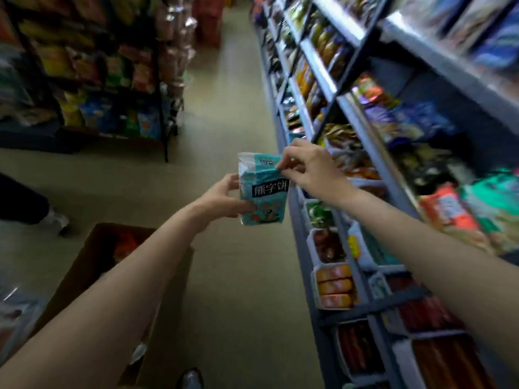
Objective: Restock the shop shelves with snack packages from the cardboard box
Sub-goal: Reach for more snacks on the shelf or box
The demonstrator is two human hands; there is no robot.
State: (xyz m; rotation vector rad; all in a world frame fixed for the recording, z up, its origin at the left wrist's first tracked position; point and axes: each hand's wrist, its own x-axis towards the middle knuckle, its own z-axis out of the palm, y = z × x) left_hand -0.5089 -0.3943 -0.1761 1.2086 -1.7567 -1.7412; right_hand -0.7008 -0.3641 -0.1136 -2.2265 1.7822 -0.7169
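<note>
Shop shelves at three o'clock look full; both left hand and right hand grip one teal snack bag, with more waiting in the cardboard box at seven o'clock.

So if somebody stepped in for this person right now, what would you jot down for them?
Left hand grips the teal snack packet low on its side; right hand pinches its top edge. The packet is held upright in the aisle, just short of the shelves on the right.
The cardboard box sits on the floor at the left with more packages inside.
Done: this packet is out of the box. Left: shelve it, then the rest.
</note>
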